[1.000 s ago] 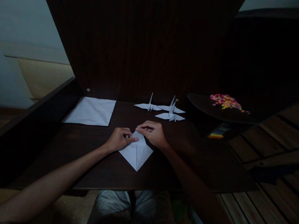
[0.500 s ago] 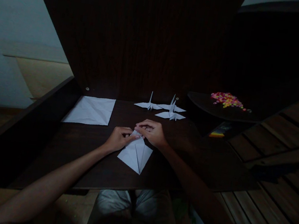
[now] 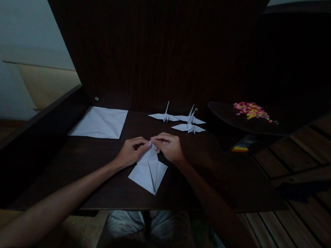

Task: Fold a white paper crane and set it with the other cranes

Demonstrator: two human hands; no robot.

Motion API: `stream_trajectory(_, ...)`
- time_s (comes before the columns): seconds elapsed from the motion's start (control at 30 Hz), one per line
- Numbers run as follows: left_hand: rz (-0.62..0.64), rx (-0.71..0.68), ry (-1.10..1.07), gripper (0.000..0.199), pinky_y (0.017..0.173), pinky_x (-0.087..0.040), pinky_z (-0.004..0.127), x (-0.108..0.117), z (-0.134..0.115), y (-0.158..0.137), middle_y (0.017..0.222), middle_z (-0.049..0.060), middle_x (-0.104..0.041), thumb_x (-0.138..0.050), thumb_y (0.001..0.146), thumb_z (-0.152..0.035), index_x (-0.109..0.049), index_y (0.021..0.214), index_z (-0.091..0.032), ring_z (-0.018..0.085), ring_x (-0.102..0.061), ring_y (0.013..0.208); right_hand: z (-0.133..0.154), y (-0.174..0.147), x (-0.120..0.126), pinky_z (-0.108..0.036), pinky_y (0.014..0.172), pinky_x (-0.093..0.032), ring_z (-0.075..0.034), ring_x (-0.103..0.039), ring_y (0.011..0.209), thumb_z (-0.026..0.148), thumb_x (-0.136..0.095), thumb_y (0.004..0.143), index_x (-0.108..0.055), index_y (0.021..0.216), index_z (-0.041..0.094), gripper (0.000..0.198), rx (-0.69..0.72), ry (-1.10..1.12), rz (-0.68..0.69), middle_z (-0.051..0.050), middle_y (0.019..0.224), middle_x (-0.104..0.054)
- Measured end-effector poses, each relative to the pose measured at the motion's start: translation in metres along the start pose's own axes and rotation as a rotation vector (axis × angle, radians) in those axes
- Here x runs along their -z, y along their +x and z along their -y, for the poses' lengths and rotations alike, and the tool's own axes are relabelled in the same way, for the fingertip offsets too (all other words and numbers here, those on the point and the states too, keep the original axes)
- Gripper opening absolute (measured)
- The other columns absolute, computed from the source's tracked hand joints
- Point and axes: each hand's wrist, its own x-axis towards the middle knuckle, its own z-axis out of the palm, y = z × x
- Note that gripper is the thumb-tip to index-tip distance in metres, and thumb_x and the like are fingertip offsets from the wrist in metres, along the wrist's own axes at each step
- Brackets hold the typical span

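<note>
A partly folded sheet of white origami paper (image 3: pixel 148 172) lies on the dark desk, its narrow end pointing away from me and its wide corner toward me. A folded flap edge runs down its middle. My left hand (image 3: pixel 131 151) pinches the left side of the narrow tip between thumb and fingers. From the right, my right hand (image 3: pixel 168 146) pinches the same tip, its fingertips meeting those of the left. The very tip is hidden by the fingers.
Three white paper cranes (image 3: pixel 165 117) stand at the desk's back. A creased white sheet (image 3: pixel 101 123) lies at the back left. On a corner shelf (image 3: pixel 226 113) to the right sits a pile of small colourful pieces (image 3: pixel 252 110). A raised side panel (image 3: pixel 26 140) bounds the left.
My left fingers have moved up the paper to its tip, close against my right fingertips. The paper's wide end has shifted slightly left.
</note>
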Motion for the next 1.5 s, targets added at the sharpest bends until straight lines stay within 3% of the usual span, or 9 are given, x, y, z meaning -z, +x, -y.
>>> stream_trajectory(0.37,-0.064,0.062,-0.129,0.023,0.058,-0.043,0.023,0.001,0.000,0.000,0.072,0.004,-0.067,-0.068,0.078,-0.036,-0.074,0.078,-0.014,0.013,-0.058,0.063,0.001,0.000,0.004,-0.018,0.041,-0.043,-0.008,-0.055,0.050,0.043,-0.071,0.071,-0.067,0.079,0.013,0.032,-0.141,-0.023,0.088,-0.001,0.065,-0.062)
stream_trajectory(0.63,-0.017,0.204,-0.286,0.032,0.055,-0.042,0.022,0.002,0.000,-0.001,0.070,0.003,-0.068,-0.069,0.075,-0.044,-0.074,0.077,-0.013,0.013,-0.056,0.059,0.005,0.002,0.006,-0.018,0.039,-0.038,-0.007,-0.052,0.048,0.046,-0.071,0.069,-0.065,0.078,0.013,0.035,-0.185,-0.004,0.123,0.001,0.059,-0.058)
stream_trajectory(0.8,0.003,0.226,-0.274,0.031,0.055,-0.042,0.022,0.002,-0.003,-0.001,0.071,0.003,-0.069,-0.068,0.075,-0.044,-0.074,0.078,-0.013,0.014,-0.057,0.060,0.004,0.002,0.008,-0.018,0.039,-0.036,-0.007,-0.050,0.047,0.048,-0.072,0.068,-0.065,0.078,0.013,0.037,-0.214,0.027,0.113,0.001,0.059,-0.058)
stream_trajectory(1.3,-0.059,0.112,-0.188,0.020,0.050,-0.037,0.022,0.005,-0.005,-0.001,0.064,0.003,-0.064,-0.071,0.074,-0.035,-0.077,0.078,-0.016,0.011,-0.052,0.055,0.008,0.001,0.002,-0.019,0.040,-0.036,-0.008,-0.051,0.047,0.046,-0.075,0.065,-0.067,0.078,0.013,0.037,-0.239,0.022,0.090,0.000,0.060,-0.061)
stream_trajectory(1.5,-0.042,0.103,-0.197,0.019,0.052,-0.042,0.023,0.005,-0.005,-0.002,0.069,0.005,-0.069,-0.071,0.074,-0.034,-0.078,0.077,-0.016,0.014,-0.058,0.060,0.008,-0.001,-0.003,-0.020,0.046,-0.040,-0.008,-0.051,0.052,0.046,-0.078,0.061,-0.067,0.072,0.014,0.035,-0.166,0.004,0.044,0.000,0.063,-0.061)
